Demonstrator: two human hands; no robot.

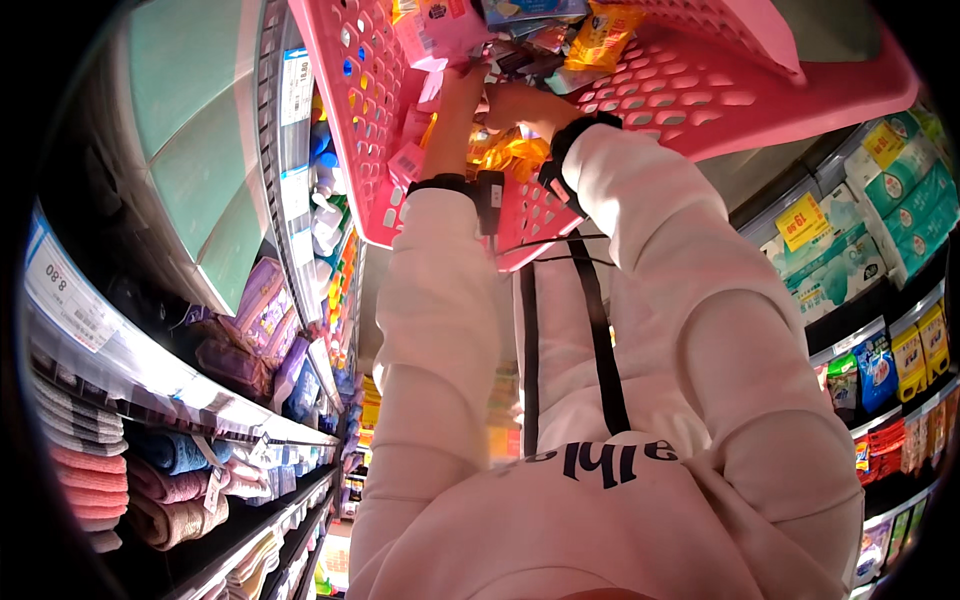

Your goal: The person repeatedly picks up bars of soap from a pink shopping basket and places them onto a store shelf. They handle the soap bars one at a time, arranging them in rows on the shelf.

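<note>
Both my hands reach down into a pink perforated shopping basket (690,100) holding several packets. My left hand (459,105) is among pink-wrapped goods, beside a pink package (440,35); its fingertips are lost among the packets, so its grip does not show. My right hand (525,106) bends inward toward the left one with its fingers curled, and whatever they close on is hidden. Just below it are crinkled orange packets (510,153). Farther in, an orange-yellow packet (603,37) and a blue package (535,10) rest on dark wrapped items.
Shelves line both sides. At left are folded towels (175,490), purple packs (262,310) and a shelf edge with price labels (70,290). Green tissue packs (915,200) and bagged goods (875,370) fill the right shelves. Dark cords (555,240) hang near my wrists.
</note>
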